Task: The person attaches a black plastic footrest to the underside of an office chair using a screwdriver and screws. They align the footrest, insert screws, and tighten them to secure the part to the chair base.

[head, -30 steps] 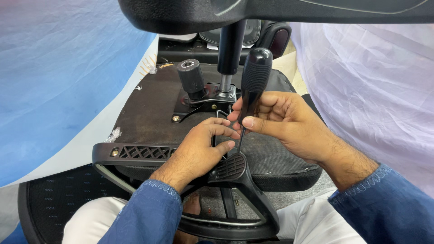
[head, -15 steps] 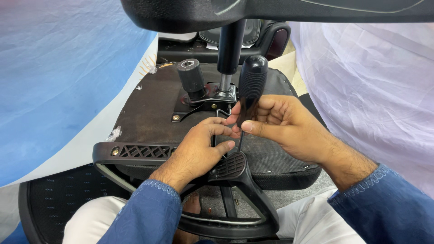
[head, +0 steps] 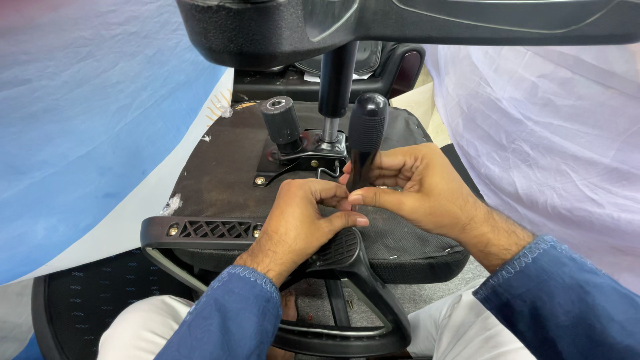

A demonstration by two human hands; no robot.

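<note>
Both hands meet over the upturned underside of an office chair seat (head: 220,167). The right hand (head: 417,187) is closed around the lower part of a black-handled screwdriver (head: 365,137), thumb and forefinger pinching it just above the left hand. The left hand (head: 300,220) is curled narrow, its thumb and fingertips pressed together at the foot of the tool, where the shaft is hidden between the fingers.

The screwdriver stands nearly upright, its long axis vertical, the rounded handle end pointing up toward the camera and the working end pointing down at the seat's near edge. It rises between the two hands, just right of the chair's metal tilt mechanism (head: 303,157) at the middle of the seat underside.

A black gas cylinder (head: 335,83) runs up from that mechanism to the chair base (head: 400,27) across the top of the view. A stubby black knob (head: 281,121) sits left of the cylinder. A curved black plastic bracket (head: 360,287) lies beneath the hands at the near edge. Blue sheeting (head: 87,113) covers the left, white sheeting (head: 547,133) the right.
</note>
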